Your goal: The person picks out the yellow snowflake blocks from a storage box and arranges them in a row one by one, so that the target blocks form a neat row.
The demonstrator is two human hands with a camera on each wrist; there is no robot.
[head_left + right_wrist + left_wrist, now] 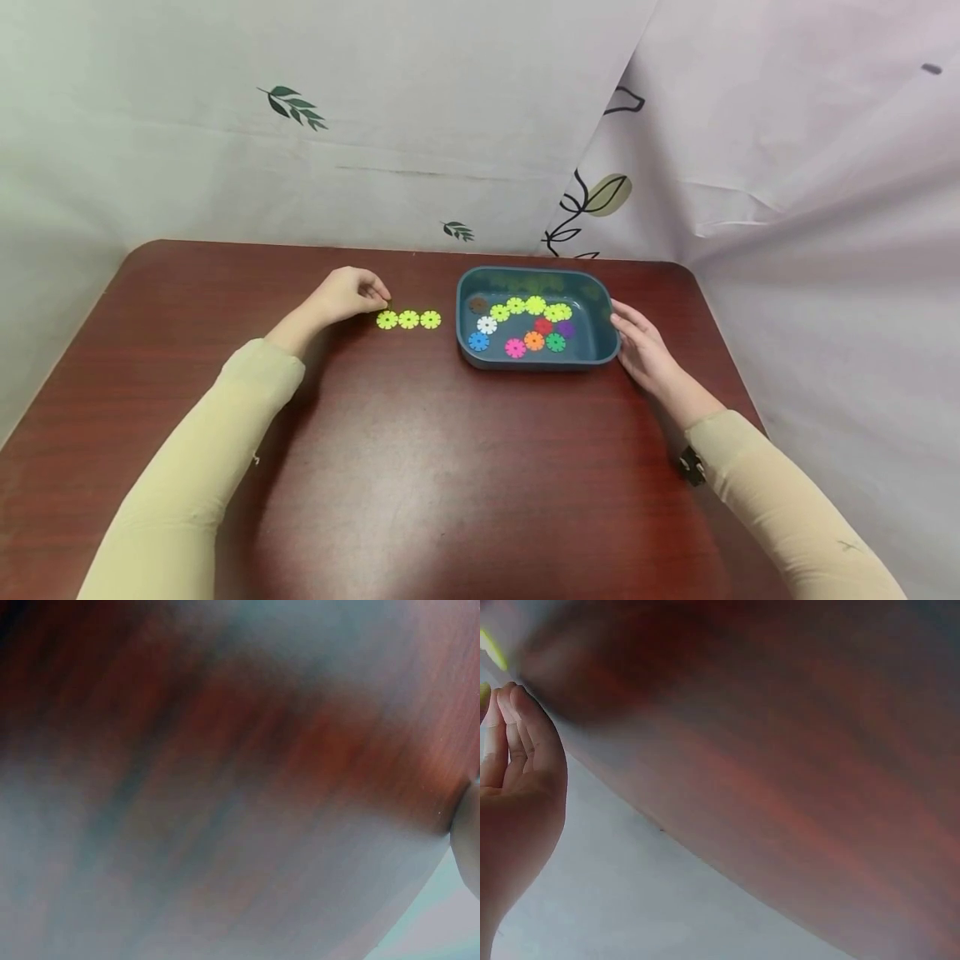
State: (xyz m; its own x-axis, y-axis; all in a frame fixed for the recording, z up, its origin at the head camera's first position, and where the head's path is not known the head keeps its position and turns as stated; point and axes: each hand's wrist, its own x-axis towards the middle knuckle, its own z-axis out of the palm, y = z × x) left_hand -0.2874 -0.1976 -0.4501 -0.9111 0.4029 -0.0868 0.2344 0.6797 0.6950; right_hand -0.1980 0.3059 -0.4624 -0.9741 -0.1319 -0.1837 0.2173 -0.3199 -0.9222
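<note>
In the head view, my left hand (347, 294) is at the left end of a short row of yellow notched snowflake discs (408, 320) on the table. Its thumb and fingertips pinch a small snowflake disc (388, 305), mostly hidden; a yellow edge (484, 697) shows by the fingers in the left wrist view. My right hand (643, 350) rests against the right outer wall of a blue-grey basin (536, 365), fingers fairly straight, tips at the rim. Several discs lie inside it: yellow ones (535, 305), a pink disc (515, 348), a white disc (487, 325) and other colours.
The reddish-brown table (450, 467) has rounded far corners. Its back edge meets a pale hanging cloth (375, 125) printed with leaves, which also runs along the right side. A dark band (692, 467) is on the right wrist.
</note>
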